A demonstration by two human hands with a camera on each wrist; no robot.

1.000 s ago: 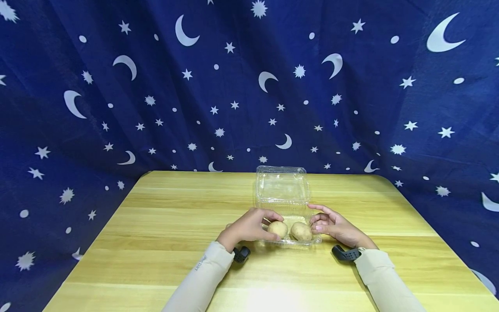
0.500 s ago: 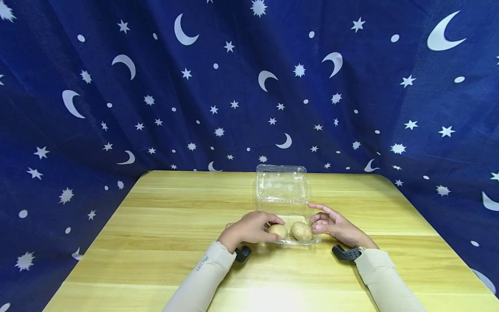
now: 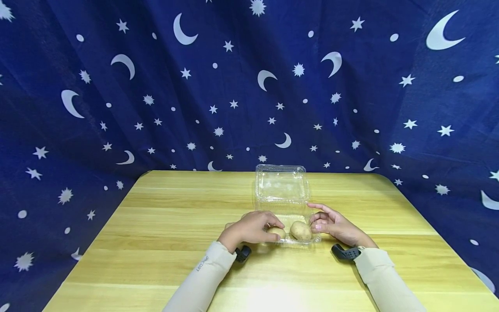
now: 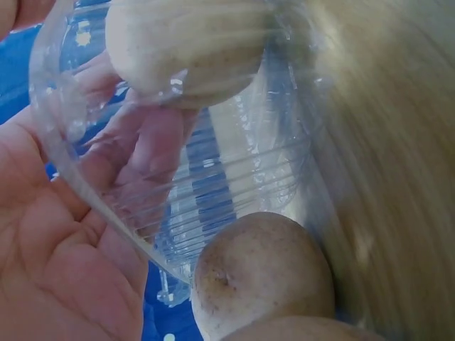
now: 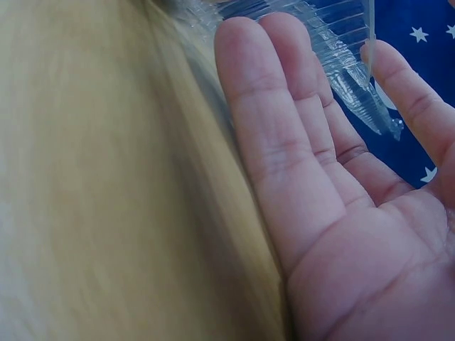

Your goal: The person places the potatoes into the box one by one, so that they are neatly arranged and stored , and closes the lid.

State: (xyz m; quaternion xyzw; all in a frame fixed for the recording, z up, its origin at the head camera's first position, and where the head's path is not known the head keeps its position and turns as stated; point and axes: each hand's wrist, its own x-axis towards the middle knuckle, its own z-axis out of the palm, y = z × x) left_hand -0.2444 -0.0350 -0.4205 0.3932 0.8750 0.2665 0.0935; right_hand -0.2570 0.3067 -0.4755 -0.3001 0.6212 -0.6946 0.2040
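A clear plastic clamshell container [image 3: 290, 241] stands on the table with its lid [image 3: 282, 184] raised at the back. In its left half is a pale potato [image 3: 276, 234], partly covered by my left hand [image 3: 251, 226], whose fingers and thumb curl round it. Another potato [image 3: 301, 230] lies in the right half. My right hand [image 3: 339, 226] is at the container's right side, index finger stretched toward the hinge. In the right wrist view its fingers [image 5: 277, 135] are nearly straight, with the rim close to the fingertips.
A further potato [image 4: 263, 273] lies outside the container in the left wrist view, mostly hidden behind the left hand in the head view. Below is a wooden table [image 3: 175, 260]. A dark blue cloth [image 3: 218, 86] with moons and stars hangs behind it.
My left hand has lowered a little with the potato, which now sits deeper in the container's left half. The right hand and the other potato keep their places.
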